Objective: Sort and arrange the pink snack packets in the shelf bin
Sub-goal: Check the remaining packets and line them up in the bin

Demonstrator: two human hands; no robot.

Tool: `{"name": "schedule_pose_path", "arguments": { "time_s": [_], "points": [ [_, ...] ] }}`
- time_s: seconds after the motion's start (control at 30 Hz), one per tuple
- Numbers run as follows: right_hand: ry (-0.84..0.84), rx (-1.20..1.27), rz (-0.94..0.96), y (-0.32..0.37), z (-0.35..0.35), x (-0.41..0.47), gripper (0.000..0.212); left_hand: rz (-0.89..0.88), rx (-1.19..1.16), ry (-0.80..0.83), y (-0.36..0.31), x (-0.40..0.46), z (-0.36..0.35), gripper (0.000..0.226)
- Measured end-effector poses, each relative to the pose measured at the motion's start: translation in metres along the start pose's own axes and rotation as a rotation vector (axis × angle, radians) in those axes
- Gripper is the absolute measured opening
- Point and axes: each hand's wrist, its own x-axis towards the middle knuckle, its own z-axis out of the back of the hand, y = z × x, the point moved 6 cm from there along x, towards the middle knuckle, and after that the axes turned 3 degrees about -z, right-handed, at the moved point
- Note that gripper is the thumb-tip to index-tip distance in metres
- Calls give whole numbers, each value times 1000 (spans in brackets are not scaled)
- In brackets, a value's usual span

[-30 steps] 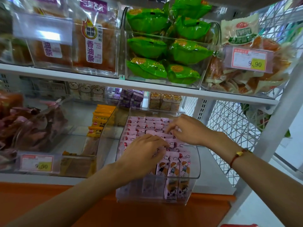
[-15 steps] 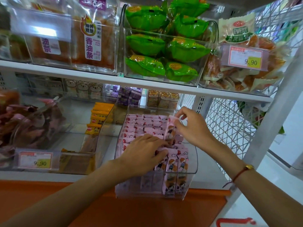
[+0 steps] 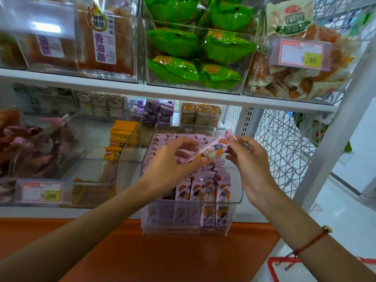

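A clear plastic bin (image 3: 236,197) sits on the lower shelf, pulled forward over the shelf edge. Several pink snack packets (image 3: 204,189) stand upright in rows inside it. One pink packet (image 3: 213,150) with a cartoon child is held tilted above the bin. My right hand (image 3: 250,161) pinches its upper right end. My left hand (image 3: 171,165) holds its lower left end between thumb and fingers.
Yellow packets (image 3: 120,139) lie in the clear bin to the left. Green packets (image 3: 201,47) fill the bin on the upper shelf. A white wire mesh panel (image 3: 284,151) closes the right side. An orange ledge (image 3: 162,253) runs below, and a red basket (image 3: 284,267) shows at bottom right.
My right hand lifted one pink packet out of the rows. My left hand left the packets in the bin and rose to take the packet's other end.
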Motion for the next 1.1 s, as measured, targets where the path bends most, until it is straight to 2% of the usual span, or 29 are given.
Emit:
{"name": "schedule_pose_path", "arguments": {
  "time_s": [0.23,0.33,0.4,0.47,0.53,0.63,0.8,0.9,0.97,1.03,1.1],
  "points": [
    [27,41,-15,1,-4,-4,21,-6,-36,-11,3,-1,-1,27],
    [127,62,-37,5,-10,-6,29,-28,-70,-57,-1,-1,-1,22],
    [220,-11,-63,4,-18,-10,38,-43,-117,-55,-4,-3,-3,23],
    [271,-75,-70,1,-22,-12,33,-53,-134,-41,-7,-4,-5,22],
    [230,-84,-60,1,-20,-12,33,-63,-54,-52,-7,-7,-5,28],
    [146,-62,-19,0,-15,-10,42,-97,113,-87,-9,-9,-4,52],
    [158,-115,51,1,-17,-14,48,-170,187,-105,-16,-11,-1,44],
    [253,-110,59,2,-19,-12,33,-92,31,-8,-11,-8,-5,41],
    [289,-150,69,4,-20,-12,32,-16,-127,86,-7,-6,-12,33],
    [266,-174,59,3,-17,-9,35,98,-252,156,-3,-5,-16,16],
    [218,-151,13,1,-12,-5,37,245,-310,214,3,-5,-19,15]
  ]
}}
